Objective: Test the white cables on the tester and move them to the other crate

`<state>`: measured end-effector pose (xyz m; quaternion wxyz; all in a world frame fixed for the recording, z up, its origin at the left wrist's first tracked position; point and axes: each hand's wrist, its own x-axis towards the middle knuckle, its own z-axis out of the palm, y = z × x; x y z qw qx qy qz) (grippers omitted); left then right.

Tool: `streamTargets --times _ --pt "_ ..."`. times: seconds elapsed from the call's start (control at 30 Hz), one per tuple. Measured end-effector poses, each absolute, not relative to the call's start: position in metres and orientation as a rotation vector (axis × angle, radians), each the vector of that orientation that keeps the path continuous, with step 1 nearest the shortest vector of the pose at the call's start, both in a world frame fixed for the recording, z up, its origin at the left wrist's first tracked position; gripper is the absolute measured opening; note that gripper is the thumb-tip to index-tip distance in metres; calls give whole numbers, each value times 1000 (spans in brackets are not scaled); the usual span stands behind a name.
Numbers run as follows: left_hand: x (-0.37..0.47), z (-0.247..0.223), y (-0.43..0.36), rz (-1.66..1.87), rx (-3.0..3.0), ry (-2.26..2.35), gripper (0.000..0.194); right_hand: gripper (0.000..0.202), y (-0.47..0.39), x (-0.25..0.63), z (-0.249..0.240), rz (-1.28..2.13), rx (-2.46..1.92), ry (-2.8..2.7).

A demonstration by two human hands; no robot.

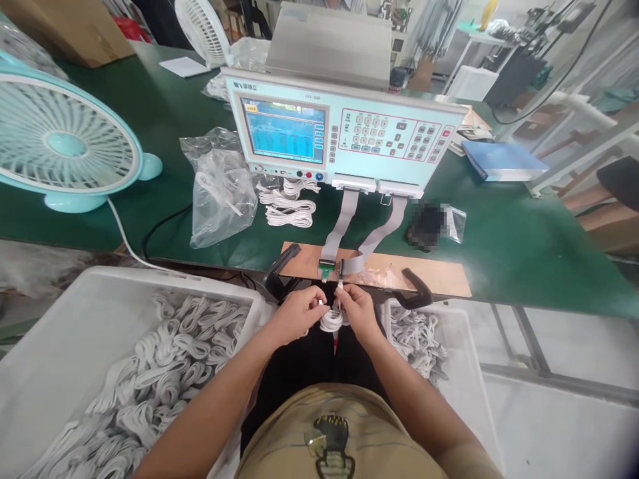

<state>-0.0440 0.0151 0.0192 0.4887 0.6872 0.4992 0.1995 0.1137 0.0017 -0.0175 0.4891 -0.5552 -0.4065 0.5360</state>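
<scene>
A coiled white cable (331,321) hangs between my two hands, just below the table edge. My left hand (305,311) pinches one end of it, a small white plug (321,303). My right hand (357,307) is closed on the other white plug (340,287), which is up against the right-hand socket on the wooden board (384,273); whether it is fully in I cannot tell. A small green circuit board (325,271) with a connector sits left of that socket. Two grey ribbon cables (341,223) run from these sockets up to the test instrument (339,133).
Black clamps (282,269) hold the board to the green table (524,246). A large white bin (94,286) of coiled cables stands left, a smaller bin (469,372) right. Coiled cables (289,211), a plastic bag (222,193), a fan (67,143) and a blue binder (504,159) lie about.
</scene>
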Motion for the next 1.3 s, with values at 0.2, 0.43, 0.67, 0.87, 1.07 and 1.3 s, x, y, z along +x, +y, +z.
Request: streamTargets --times 0.2,0.43,0.67,0.87,1.07,1.3 --pt "-38 3 16 821 1493 1176 20 25 6 108 -11 1409 -1301 -765" --pt "-26 -6 15 916 1069 1215 27 26 7 112 -16 1440 -1306 -783" --pt "-39 -2 25 672 1341 1096 31 29 8 117 -14 1461 -1325 -860" --pt "-33 -8 22 814 1244 1166 28 29 8 122 -13 1483 -1319 -913" --pt "-20 -13 16 934 1072 1205 24 28 7 121 -13 1461 -1315 -933" --pt "-14 -15 14 1029 865 1200 21 30 7 121 -15 1465 -1312 -933"
